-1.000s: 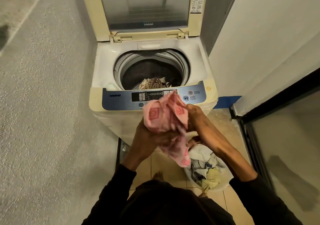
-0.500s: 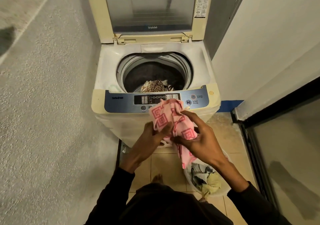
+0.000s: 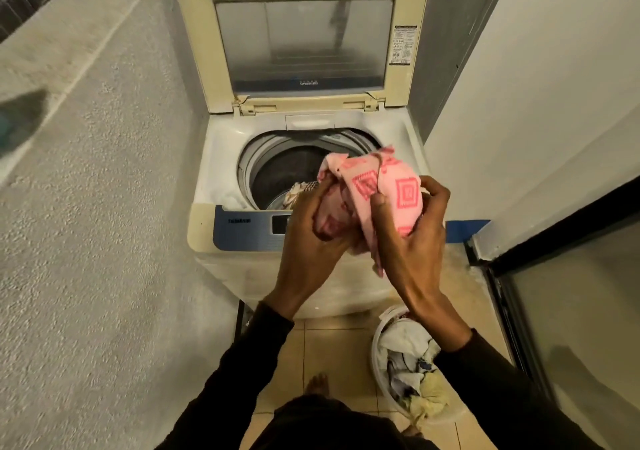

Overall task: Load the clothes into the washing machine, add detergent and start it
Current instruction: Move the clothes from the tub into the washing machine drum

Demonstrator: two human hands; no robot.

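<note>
A pink cloth with red square patterns [image 3: 388, 186] is bunched between both hands, over the front right of the washing machine's drum opening. My left hand [image 3: 311, 238] grips its lower left part. My right hand [image 3: 415, 241] pinches its right side with thumb and fingers. The top-loading washing machine [image 3: 221, 158] stands with its lid [image 3: 301, 40] raised. Inside the dark drum [image 3: 277, 172] lies a checked garment [image 3: 301, 189]. The blue control panel [image 3: 242, 227] is partly hidden behind my hands.
A white laundry basket [image 3: 377, 342] with several white and yellow clothes sits on the tiled floor at the lower right. A rough grey wall runs along the left. A white wall and a dark-framed glass door [image 3: 554, 276] stand on the right. My bare foot [image 3: 317, 383] is below.
Both hands have lifted the pink cloth from in front of the control panel up over the drum opening. The camera has tilted up, showing more of the lid.
</note>
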